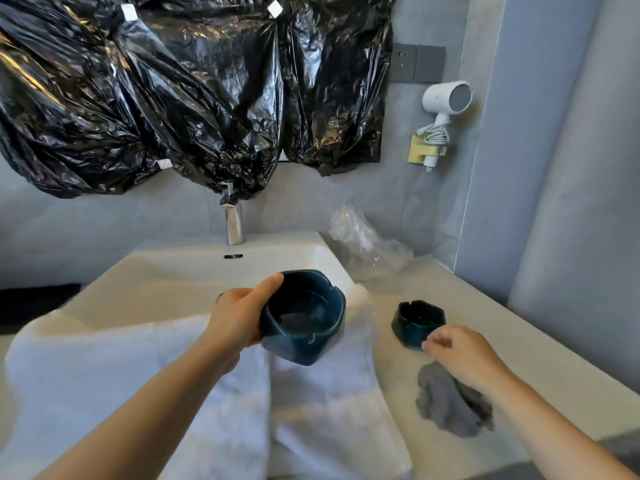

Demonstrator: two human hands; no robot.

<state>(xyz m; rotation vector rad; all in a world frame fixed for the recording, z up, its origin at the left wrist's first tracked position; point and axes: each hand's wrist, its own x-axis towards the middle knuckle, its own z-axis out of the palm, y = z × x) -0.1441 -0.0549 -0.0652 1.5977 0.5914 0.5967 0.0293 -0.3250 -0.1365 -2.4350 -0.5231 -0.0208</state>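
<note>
2 dark teal ashtrays are in view. Ashtray 1 (304, 320) is gripped by the left hand (235, 317): the thumb is laid along the far rim and the fingers are curled round the left wall. It is held clear of all surfaces, tilted with its opening towards the camera, above the towel (138, 375). A little liquid is seen in its bottom.

Ashtray 2 (417, 322) is set upright on the counter (485, 306), right of the sink (194, 268) and well apart from ashtray 1. The right hand (460, 355) is held just at its near wall. The fingers are loosely curled and nothing is gripped; whether the fingertips touch the wall cannot be told, as the hand is blurred.

A grey cloth (450, 407) is bunched on the counter under the right wrist, near ashtray 2. The white towel is draped over the front edge of the sink. The tap (234, 223) is mounted behind the sink. A clear bag (363, 240) is crumpled on the counter against the back wall. Black bags (173, 98) are taped across the wall above the tap. A white dryer (445, 98) is hung on the wall at the right, below a socket (403, 62).
</note>
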